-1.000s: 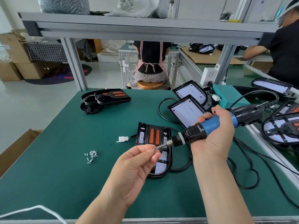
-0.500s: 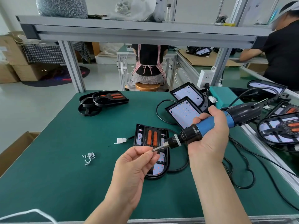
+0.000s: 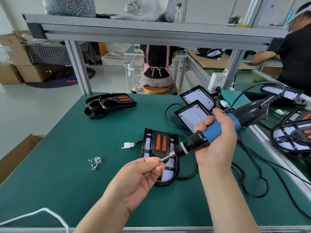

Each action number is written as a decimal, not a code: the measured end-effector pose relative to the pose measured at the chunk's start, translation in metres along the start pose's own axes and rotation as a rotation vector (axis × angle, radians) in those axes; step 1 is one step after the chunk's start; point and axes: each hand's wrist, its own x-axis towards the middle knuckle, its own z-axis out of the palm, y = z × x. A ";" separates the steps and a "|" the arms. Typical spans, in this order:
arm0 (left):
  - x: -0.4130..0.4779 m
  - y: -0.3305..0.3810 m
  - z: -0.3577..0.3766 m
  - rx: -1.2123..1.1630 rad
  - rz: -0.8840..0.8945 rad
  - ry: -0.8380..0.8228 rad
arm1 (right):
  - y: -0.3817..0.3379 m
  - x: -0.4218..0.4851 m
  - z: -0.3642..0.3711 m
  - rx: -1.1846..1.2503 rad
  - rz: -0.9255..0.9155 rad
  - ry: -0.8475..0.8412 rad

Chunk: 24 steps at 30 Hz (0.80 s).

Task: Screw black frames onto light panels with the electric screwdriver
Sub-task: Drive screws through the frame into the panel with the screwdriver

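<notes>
Your right hand [image 3: 217, 143] grips the screwdriver [image 3: 218, 130] by its blue barrel. Its long axis runs upper right to lower left, bit aimed down-left. Your left hand [image 3: 139, 179] fingers pinch the bit tip, above the panel [image 3: 159, 147]. The panel lies flat mid-tabletop [image 3: 58, 182], long axis near-far, rounded end toward you. Screws [image 3: 95, 162] to its left, cords [image 3: 267, 187] to its right.

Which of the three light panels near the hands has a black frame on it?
The nearest panel, under the screwdriver tip: a black frame with two orange strips covers it. The two panels behind lie bare, white faces up.
</notes>
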 end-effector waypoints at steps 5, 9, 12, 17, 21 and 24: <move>0.002 -0.013 0.001 0.240 0.346 0.079 | 0.005 -0.001 0.010 -0.052 -0.040 0.102; 0.006 -0.024 -0.001 0.444 0.643 0.137 | 0.010 0.003 0.012 -0.065 -0.009 0.289; 0.008 -0.029 -0.004 0.514 0.705 0.132 | 0.014 0.005 0.006 -0.065 0.033 0.315; 0.014 -0.026 -0.012 0.461 0.662 0.069 | 0.018 0.006 0.007 -0.101 0.040 0.294; 0.020 -0.023 -0.014 0.383 0.624 0.044 | 0.018 0.009 0.011 -0.097 0.045 0.283; 0.023 -0.022 -0.015 0.360 0.598 0.021 | 0.019 0.012 0.013 -0.084 0.048 0.268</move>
